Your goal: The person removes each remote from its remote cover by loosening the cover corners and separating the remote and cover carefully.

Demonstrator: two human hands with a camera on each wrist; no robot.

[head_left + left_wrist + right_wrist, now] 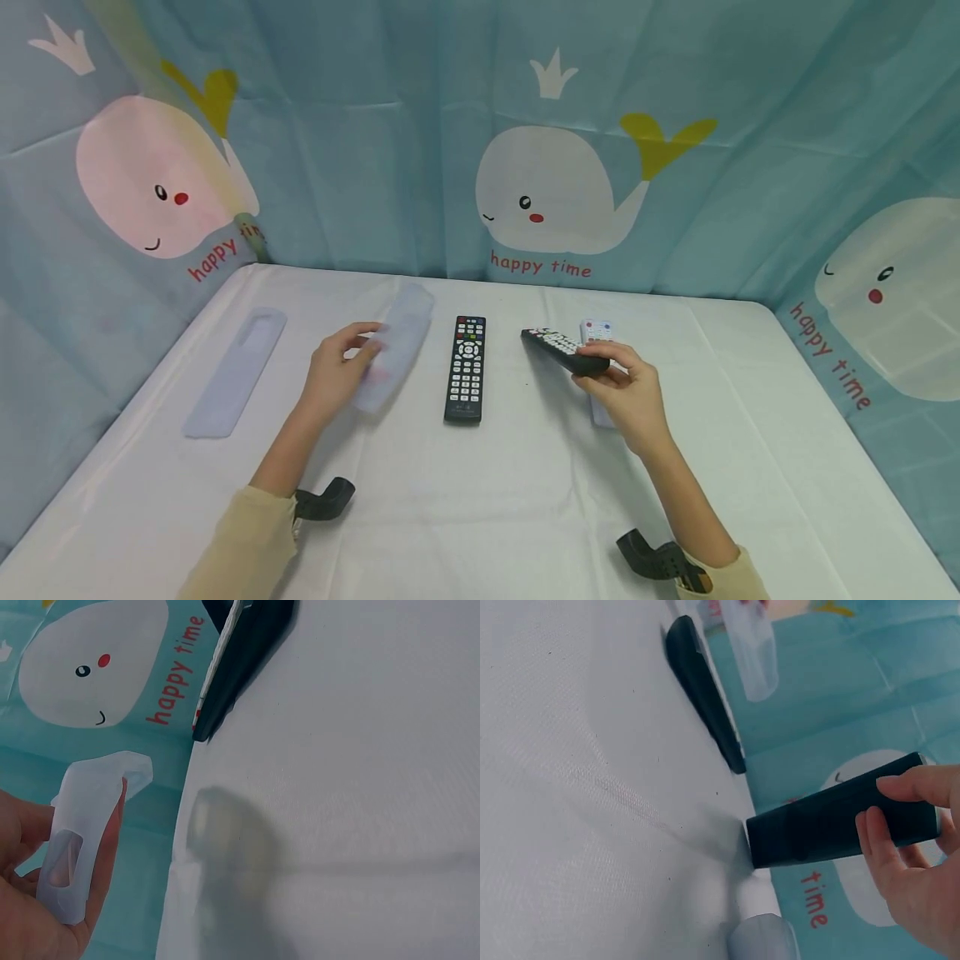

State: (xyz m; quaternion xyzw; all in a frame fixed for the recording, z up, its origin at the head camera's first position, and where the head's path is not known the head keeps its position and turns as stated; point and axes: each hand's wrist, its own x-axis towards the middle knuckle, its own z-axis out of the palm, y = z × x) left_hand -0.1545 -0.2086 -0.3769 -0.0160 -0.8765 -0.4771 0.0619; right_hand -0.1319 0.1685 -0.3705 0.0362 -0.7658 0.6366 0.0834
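Note:
My left hand [333, 367] pinches a translucent silicone remote cover [405, 329] between thumb and fingers. In the left wrist view this cover [94, 799] shows an oblong cutout near its lower end. My right hand [633, 404] grips a black remote control [553, 343] by one end, tilted above the cloth with its buttons upward. From the right wrist, the smooth black back of that remote [810, 825] faces the camera. Between the hands a second black remote [467, 371] lies face up. A white remote [597, 330] lies partly hidden behind the right hand.
Another translucent cover [236, 375] lies flat at the left of the white-covered table [465, 517]. A blue curtain [390, 192] printed with whales hangs along the back and both sides. Black wrist mounts [324, 500] stick out from the sleeves.

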